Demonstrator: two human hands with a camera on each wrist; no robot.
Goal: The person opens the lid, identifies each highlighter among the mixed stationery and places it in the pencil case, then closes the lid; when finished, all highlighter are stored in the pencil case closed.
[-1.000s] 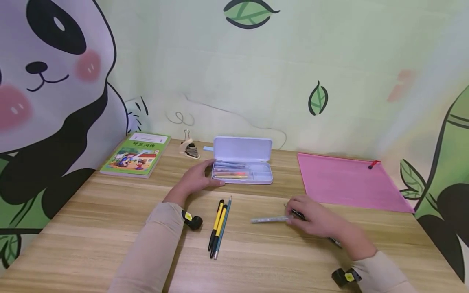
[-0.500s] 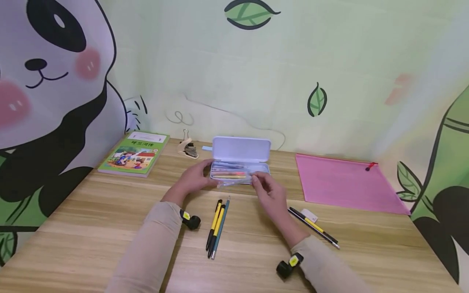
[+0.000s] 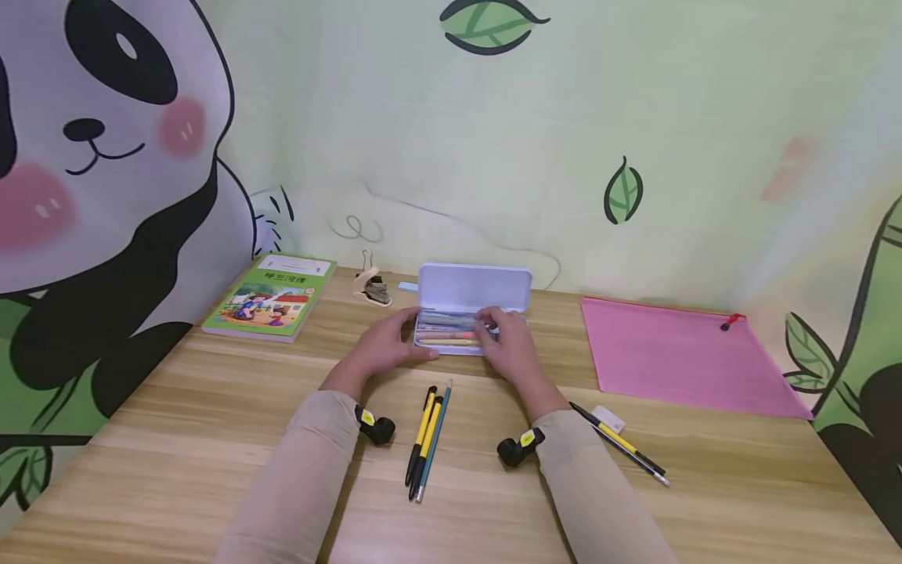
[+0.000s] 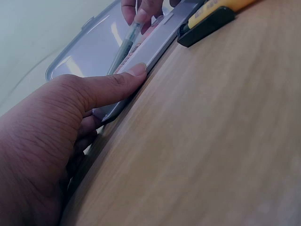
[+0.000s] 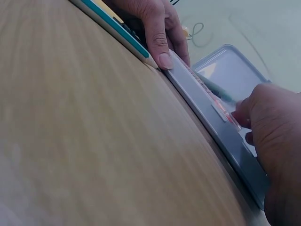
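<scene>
A pale lilac pencil case [image 3: 475, 287] stands with its lid up at the back of the table, several pens [image 3: 445, 338] lying inside. My left hand [image 3: 382, 343] grips its left end, thumb on the front wall. My right hand [image 3: 513, 351] is over the case's right half; in the left wrist view its fingertips pinch a clear-barrelled pen [image 4: 123, 52] above the other pens. Nearer me lie two yellow-and-black pens [image 3: 427, 431] beside a teal pencil [image 3: 437, 439]. By the right forearm lie another yellow-and-black pen [image 3: 637, 453], a dark pencil [image 3: 651, 470] and a white eraser [image 3: 609, 418].
A pink zip pouch [image 3: 694, 356] lies at the right. At the back left are a green book [image 3: 271, 298] and a small beige-and-dark object with a binder clip [image 3: 372, 287]. A printed backdrop [image 3: 423, 157] rises behind the table.
My right hand has picked up the clear pen from the table at right and carried it left into the pencil case. My left hand has kept its grip on the case.
</scene>
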